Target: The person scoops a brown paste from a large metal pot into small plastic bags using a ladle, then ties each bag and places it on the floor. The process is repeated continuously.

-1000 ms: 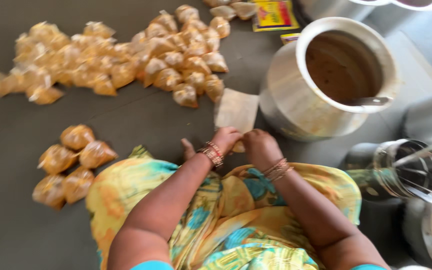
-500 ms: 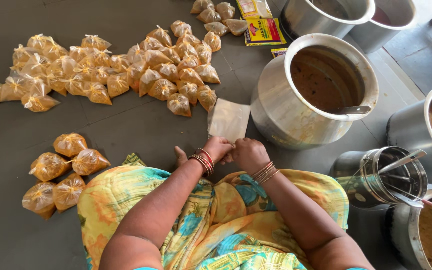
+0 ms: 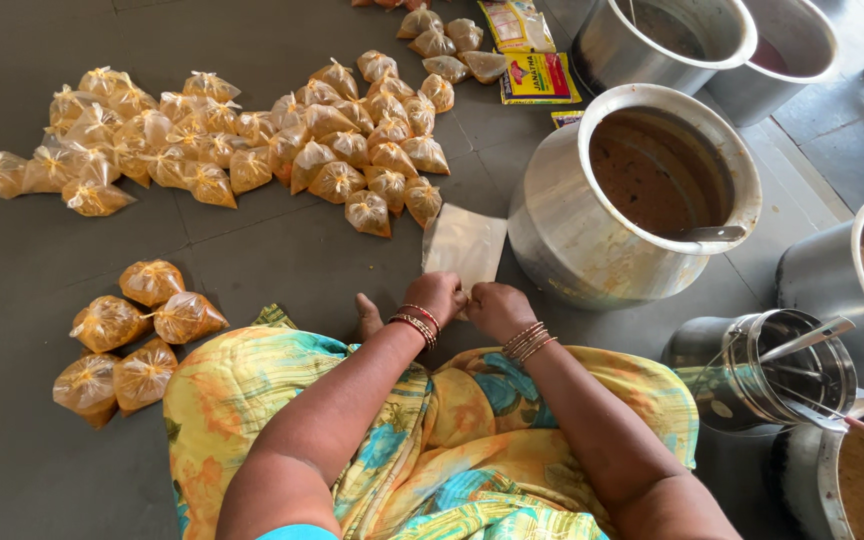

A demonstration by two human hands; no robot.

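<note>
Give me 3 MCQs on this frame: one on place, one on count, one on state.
1. Where does the big metal pot of brown liquid stand relative to the hands?
A. Ahead and to the right
B. Behind the person
C. Far left

2. How many filled tied bags form the small cluster of orange-filled clear plastic bags at the left knee?
A. Two
B. Five
C. Nine

3. What state is the flat clear plastic bag in?
A. Filled and tied
B. Empty, flat
C. Torn in half

Answers: 1 A, the pot sits up and right of the left hand and right hand. 2 B, five show there. 3 B, it lies flat with nothing inside, both hands at its near edge.
</note>
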